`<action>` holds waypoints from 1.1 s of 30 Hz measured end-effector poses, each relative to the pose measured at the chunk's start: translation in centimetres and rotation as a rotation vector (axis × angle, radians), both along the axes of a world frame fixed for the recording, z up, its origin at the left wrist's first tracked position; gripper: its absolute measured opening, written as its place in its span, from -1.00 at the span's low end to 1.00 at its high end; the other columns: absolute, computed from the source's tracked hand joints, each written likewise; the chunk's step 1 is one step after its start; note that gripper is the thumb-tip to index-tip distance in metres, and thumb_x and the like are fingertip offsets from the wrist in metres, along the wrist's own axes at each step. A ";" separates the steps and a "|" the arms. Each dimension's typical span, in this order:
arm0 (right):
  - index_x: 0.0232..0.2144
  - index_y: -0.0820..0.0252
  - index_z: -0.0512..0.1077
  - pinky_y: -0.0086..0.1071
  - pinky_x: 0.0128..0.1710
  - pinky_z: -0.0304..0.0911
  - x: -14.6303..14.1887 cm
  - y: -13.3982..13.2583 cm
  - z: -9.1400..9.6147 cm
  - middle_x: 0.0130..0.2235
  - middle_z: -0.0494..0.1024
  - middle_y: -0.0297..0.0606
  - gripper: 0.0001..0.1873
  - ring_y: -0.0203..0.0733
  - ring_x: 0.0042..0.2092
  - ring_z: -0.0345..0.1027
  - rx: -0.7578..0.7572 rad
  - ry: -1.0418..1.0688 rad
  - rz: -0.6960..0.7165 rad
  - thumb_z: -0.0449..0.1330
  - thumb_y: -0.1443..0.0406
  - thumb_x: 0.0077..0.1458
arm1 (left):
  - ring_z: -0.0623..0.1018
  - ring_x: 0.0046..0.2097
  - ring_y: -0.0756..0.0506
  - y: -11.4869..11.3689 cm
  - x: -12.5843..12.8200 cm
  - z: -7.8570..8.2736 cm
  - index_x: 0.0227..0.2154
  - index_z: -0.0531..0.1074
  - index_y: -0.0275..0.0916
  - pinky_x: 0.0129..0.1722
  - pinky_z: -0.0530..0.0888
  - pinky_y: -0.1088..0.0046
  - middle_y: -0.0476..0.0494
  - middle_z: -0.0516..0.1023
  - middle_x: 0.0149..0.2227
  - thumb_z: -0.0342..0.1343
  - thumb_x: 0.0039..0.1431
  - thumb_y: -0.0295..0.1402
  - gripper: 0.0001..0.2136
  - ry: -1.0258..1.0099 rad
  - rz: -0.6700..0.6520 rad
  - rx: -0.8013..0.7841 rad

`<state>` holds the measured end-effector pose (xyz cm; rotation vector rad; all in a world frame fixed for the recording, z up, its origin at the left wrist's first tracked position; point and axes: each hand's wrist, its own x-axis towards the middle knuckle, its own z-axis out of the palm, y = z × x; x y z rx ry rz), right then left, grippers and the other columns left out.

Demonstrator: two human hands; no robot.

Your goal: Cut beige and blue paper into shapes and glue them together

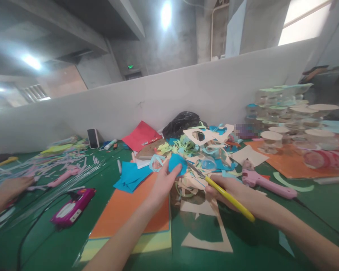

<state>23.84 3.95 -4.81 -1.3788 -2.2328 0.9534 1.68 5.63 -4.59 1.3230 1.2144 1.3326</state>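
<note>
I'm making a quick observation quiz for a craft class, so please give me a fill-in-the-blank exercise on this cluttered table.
The right hand grips scissors with a ____ handle.
The left hand pinches a piece of ____ paper.
To the right of the scissors lies a pink ____.
The left forearm passes over a large ____ sheet.

Missing words: yellow; blue; glue gun; orange.

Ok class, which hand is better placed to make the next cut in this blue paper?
Probably the right hand: it grips the yellow-handled scissors, with the blades pointing at the blue paper. The left hand pinches that paper and holds no cutting tool.
</note>
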 end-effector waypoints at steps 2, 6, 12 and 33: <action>-0.33 0.10 0.27 -0.35 -0.38 0.19 0.2 -0.2 -0.2 -0.35 0.48 -0.25 -0.41 -0.14 -0.37 0.34 0.004 0.040 0.038 -0.12 -0.26 0.12 | 0.49 0.10 -0.24 -0.3 0.1 0.5 0.02 0.46 -0.16 0.03 0.43 0.32 -0.20 0.52 0.09 0.22 0.10 -0.17 -0.58 0.028 -0.031 0.003; -0.30 0.10 0.28 -0.36 -0.37 0.20 0.4 -0.2 -0.3 -0.36 0.48 -0.26 -0.42 -0.16 -0.38 0.31 0.026 0.053 0.074 -0.11 -0.25 0.13 | 0.52 0.05 -0.25 -0.6 0.1 0.8 -0.07 0.50 -0.21 0.00 0.43 0.33 -0.21 0.59 0.00 0.24 0.05 -0.15 -0.60 0.087 0.003 -0.008; -0.46 0.12 0.25 -0.36 -0.41 0.14 -0.5 0.1 0.5 -0.41 0.45 -0.26 -0.43 -0.15 -0.40 0.31 0.044 -0.032 -0.035 -0.08 -0.22 0.14 | 0.49 0.10 -0.23 -0.4 0.2 1.0 -0.04 0.51 -0.15 0.07 0.37 0.35 -0.13 0.57 0.04 0.24 0.04 -0.19 -0.61 0.103 0.051 0.058; -0.25 0.17 0.28 -0.30 -0.28 0.22 -0.3 -0.7 0.9 -0.24 0.51 -0.11 -0.38 -0.08 -0.30 0.36 0.034 0.019 0.098 -0.22 -0.21 0.20 | 0.53 -0.05 -0.21 -0.7 0.5 1.0 -0.09 0.44 -0.28 -0.05 0.42 0.35 -0.23 0.59 -0.08 0.17 0.10 -0.12 -0.61 0.265 0.029 0.063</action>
